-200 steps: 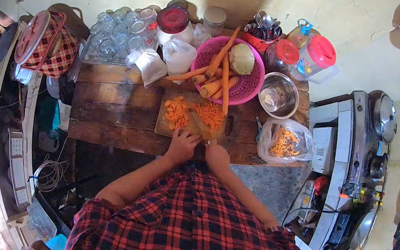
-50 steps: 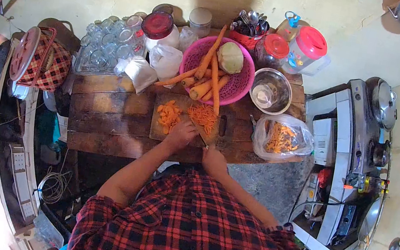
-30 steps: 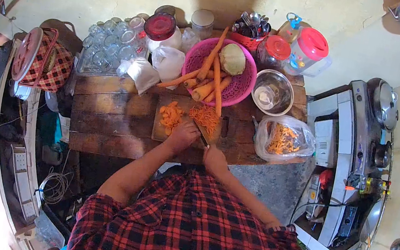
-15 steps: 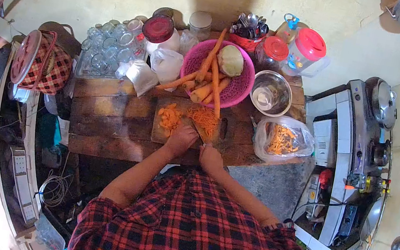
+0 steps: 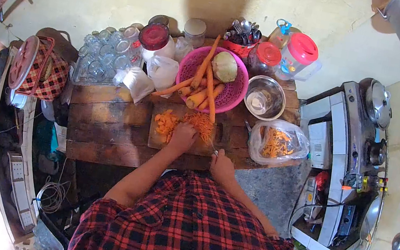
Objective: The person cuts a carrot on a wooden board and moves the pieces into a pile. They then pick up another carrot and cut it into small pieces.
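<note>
On the wooden cutting board (image 5: 155,141), my left hand (image 5: 185,137) rests with curled fingers on cut carrot, its fingertips partly hidden. My right hand (image 5: 222,165) is closed around the handle of a knife (image 5: 215,152) at the board's front right edge. The blade points up and left, partly lost against the board. Thin carrot strips (image 5: 202,124) lie just beyond my left hand. To their left sits a heap of carrot slices (image 5: 165,122).
Behind the board, a pink basket (image 5: 242,91) holds whole carrots and a pale, round vegetable (image 5: 224,67). A steel bowl (image 5: 278,109) and a plastic bag of cut carrot (image 5: 282,144) stand right. Glass jars (image 5: 102,57) fill a tray at back left.
My right hand and the knife have moved right, away from my left hand. My left hand has shifted slightly forward onto the carrot strips. The view has shifted a little.
</note>
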`<state>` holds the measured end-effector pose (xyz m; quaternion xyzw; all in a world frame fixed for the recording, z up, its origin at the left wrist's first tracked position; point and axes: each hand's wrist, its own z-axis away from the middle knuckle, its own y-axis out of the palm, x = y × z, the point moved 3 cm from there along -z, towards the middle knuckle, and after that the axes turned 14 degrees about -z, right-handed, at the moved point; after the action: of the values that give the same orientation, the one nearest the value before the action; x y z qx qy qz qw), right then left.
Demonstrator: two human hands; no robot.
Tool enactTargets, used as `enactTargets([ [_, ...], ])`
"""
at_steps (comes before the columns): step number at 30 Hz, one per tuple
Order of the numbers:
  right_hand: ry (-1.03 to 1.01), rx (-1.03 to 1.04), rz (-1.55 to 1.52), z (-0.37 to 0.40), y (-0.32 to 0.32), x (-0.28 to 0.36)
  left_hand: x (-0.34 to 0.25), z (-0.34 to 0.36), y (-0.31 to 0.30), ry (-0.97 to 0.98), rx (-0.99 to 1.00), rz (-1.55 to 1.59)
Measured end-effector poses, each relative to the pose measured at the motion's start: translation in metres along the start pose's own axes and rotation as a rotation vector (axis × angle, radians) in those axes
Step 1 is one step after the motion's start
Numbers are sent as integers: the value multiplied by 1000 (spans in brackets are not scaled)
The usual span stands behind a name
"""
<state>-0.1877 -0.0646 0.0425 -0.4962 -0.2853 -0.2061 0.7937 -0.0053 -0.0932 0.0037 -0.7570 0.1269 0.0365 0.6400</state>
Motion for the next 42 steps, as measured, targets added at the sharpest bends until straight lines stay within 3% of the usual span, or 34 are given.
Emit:
enactTargets([
  [7, -13, 78, -23, -3, 12, -11, 15, 9, 8, 160, 16, 122],
  [9, -101, 47, -95, -7, 21, -14, 15, 10, 9, 228, 18, 145],
  [14, -128, 89, -99, -12, 31, -15, 10, 12, 1, 299, -128, -50],
  [28, -175, 147, -80, -12, 20, -6, 12, 17, -1, 235, -126, -50],
  [32, -96, 186, -61, -14, 29, -8, 15, 18, 8, 226, -43, -51],
  [34, -84, 189, -48, -14, 42, -12, 14, 18, 4, 230, -117, -43],
  [36, -163, 92, -162, -16, 51, -10, 13, 18, 1, 235, -191, -34],
  [40, -95, 75, -153, -27, 51, -3, 10, 17, -3, 243, -156, -75],
  [42, -194, 205, -86, -28, 35, 5, 9, 16, -2, 228, -133, -104],
])
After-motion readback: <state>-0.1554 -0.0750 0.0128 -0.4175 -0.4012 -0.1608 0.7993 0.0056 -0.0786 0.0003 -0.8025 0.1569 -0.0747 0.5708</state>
